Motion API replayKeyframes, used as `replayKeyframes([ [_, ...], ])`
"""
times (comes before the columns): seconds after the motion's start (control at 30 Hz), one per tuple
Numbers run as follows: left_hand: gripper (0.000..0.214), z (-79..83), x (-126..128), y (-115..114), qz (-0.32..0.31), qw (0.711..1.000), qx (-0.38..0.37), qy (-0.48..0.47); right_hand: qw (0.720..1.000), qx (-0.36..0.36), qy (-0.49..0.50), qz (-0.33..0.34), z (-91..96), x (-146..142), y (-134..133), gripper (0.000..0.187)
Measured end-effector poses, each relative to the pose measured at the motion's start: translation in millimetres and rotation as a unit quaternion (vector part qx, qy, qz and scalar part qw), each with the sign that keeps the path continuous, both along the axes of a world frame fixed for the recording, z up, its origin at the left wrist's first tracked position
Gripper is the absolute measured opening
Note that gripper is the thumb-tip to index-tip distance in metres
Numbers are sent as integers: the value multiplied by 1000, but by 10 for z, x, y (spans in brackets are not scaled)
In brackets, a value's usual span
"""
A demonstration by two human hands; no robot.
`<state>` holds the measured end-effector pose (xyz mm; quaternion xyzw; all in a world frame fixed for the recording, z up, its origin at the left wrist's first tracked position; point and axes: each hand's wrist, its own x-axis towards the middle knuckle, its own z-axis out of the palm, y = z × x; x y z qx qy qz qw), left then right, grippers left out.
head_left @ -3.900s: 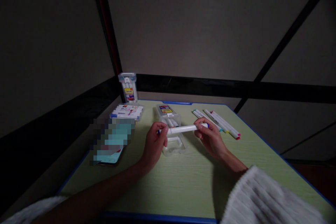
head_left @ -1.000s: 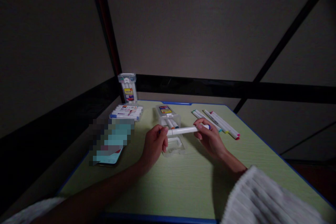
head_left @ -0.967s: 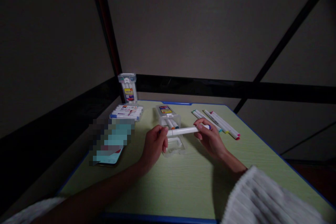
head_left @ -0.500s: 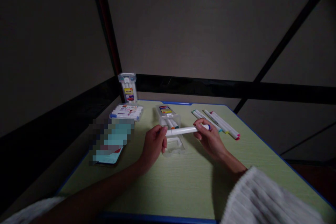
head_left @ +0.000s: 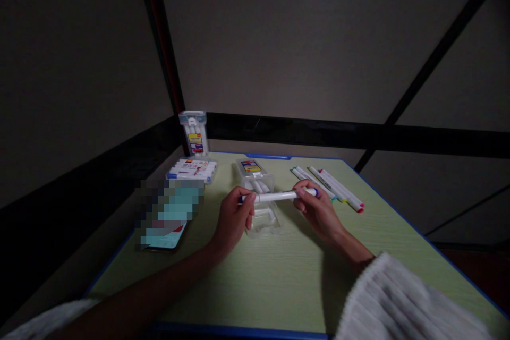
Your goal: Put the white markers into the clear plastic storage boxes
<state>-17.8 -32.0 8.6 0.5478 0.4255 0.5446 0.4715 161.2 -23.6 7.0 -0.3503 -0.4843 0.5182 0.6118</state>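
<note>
Between both hands a white marker [head_left: 275,197] with dark blue ends is held almost level above the table. My left hand [head_left: 235,216] pinches its left end between thumb and fingers. The other end sits in the fingers of my right hand [head_left: 314,210]. Behind the marker lies a clear plastic case [head_left: 255,171] with a yellow label, its mouth facing me and a few markers inside. Its clear lid [head_left: 265,221] hangs open on the table below the marker. Several loose markers [head_left: 334,186] with coloured ends lie to the right of my right hand.
A flat case of white markers [head_left: 192,171] lies at the back left, and an upright marker case [head_left: 195,134] stands behind it. A phone [head_left: 171,218], partly pixelated, rests at the left edge. The pale green table [head_left: 258,287] has a blue rim, with dark walls around it.
The marker's left end has tilted slightly up, and its blue tip now shows beyond my left fingers. My right hand has hardly moved.
</note>
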Motion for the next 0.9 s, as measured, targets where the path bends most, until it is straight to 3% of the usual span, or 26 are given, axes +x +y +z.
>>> replayKeyframes([
  [0.27,17,-20,7,2,4,1000,22,-5,1000,-6,2,-4,13,-7,-4,21],
  [0.57,19,18,16,-21,13,1000,0,5,1000,2,-7,-15,-22,-11,20,28],
  [0.9,26,40,9,-43,-18,999,-14,-35,1000,-13,21,-11,-21,4,4,17],
])
